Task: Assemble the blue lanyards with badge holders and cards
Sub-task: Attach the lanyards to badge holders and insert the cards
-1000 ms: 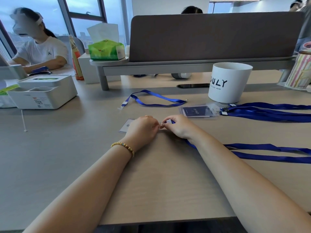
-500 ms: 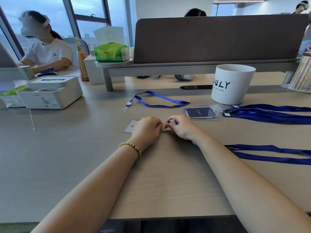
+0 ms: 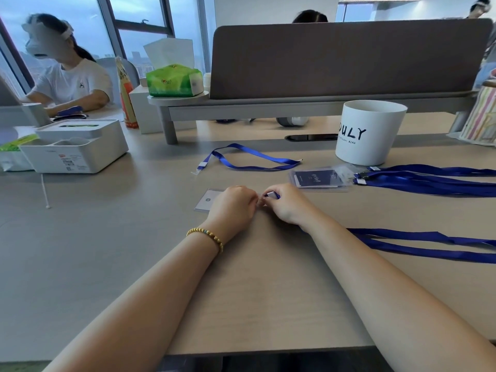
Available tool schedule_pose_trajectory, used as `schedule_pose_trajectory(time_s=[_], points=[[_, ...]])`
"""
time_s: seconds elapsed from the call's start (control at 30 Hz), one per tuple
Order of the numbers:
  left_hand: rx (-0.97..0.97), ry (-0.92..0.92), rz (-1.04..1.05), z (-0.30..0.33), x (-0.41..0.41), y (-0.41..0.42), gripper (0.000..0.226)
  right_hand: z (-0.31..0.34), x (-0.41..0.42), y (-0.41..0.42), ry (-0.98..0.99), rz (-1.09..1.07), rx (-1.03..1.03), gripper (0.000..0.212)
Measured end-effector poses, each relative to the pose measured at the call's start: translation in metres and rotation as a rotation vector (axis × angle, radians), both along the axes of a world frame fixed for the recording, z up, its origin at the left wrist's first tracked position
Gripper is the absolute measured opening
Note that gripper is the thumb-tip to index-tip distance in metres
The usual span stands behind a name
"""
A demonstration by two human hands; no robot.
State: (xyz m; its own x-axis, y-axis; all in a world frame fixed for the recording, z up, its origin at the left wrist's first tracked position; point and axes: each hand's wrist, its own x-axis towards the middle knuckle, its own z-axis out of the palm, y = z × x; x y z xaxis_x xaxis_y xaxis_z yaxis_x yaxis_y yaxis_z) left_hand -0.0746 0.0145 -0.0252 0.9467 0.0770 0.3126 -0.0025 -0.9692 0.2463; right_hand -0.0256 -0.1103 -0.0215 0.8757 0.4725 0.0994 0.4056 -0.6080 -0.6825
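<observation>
- left hand (image 3: 233,204) curling over right edge of clear badge holder (image 3: 208,201), apparently gripping it; contact hidden
- right hand (image 3: 287,204) pinching clip end of blue lanyard (image 3: 418,244); strap trailing right, off table (image 3: 80,251) edge
- spare looped lanyard (image 3: 249,158) lying beyond hands, apart
- finished holders (image 3: 319,178) sitting beside white cup (image 3: 370,131); bare tabletop running from hands to near edge

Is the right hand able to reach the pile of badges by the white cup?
Probably yes. The right hand is pinching a lanyard end, but the badge pile lies close beyond it with only bare table between.
</observation>
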Motion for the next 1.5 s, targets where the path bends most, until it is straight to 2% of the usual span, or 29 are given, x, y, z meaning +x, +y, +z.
schedule_pose_trajectory(time_s=[0.47,0.57,0.67,0.7,0.8,0.83,1.0,1.13,1.2,1.27,1.37,1.43,1.5], points=[[-0.177,-0.048,0.144,0.0,0.002,0.002,0.027,-0.006,-0.005,0.002,-0.063,-0.018,0.019,0.019],[-0.154,-0.039,0.126,-0.002,0.002,0.005,0.025,-0.006,-0.003,0.001,-0.043,-0.034,0.029,0.02],[-0.217,-0.012,0.044,-0.001,0.001,0.012,0.026,-0.004,0.0,-0.004,-0.024,0.01,0.044,0.02],[-0.227,0.034,-0.001,0.0,-0.001,0.015,0.033,-0.002,0.0,-0.006,-0.014,0.022,0.066,0.02],[-0.149,0.259,-0.095,0.004,-0.006,0.02,0.074,0.004,0.0,-0.01,0.018,0.048,0.121,0.021],[-0.126,0.311,-0.11,0.005,-0.007,0.021,0.079,0.005,0.0,-0.01,0.027,0.05,0.123,0.022],[-0.088,0.306,-0.133,0.003,0.0,0.024,0.056,0.01,0.0,-0.008,0.067,-0.009,0.153,0.022],[-0.115,0.223,-0.105,0.005,0.001,0.016,0.048,0.005,0.005,-0.007,0.009,-0.096,-0.044,0.027],[-0.072,0.247,-0.071,0.008,-0.001,0.016,0.05,0.004,0.005,-0.008,-0.023,-0.156,-0.099,0.028],[0.01,0.332,-0.062,0.01,-0.005,0.018,0.052,0.008,0.006,-0.011,-0.024,-0.164,-0.073,0.027],[0.065,0.393,-0.087,0.012,-0.009,0.02,0.06,0.02,0.005,-0.02,0.122,-0.09,0.092,0.024],[-0.092,0.346,-0.088,0.014,-0.008,0.021,0.065,0.026,0.003,-0.026,0.191,-0.018,0.137,0.019],[-0.414,0.238,-0.09,0.018,-0.007,0.019,0.058,0.029,0.001,-0.028,0.194,0.058,0.147,0.02]])
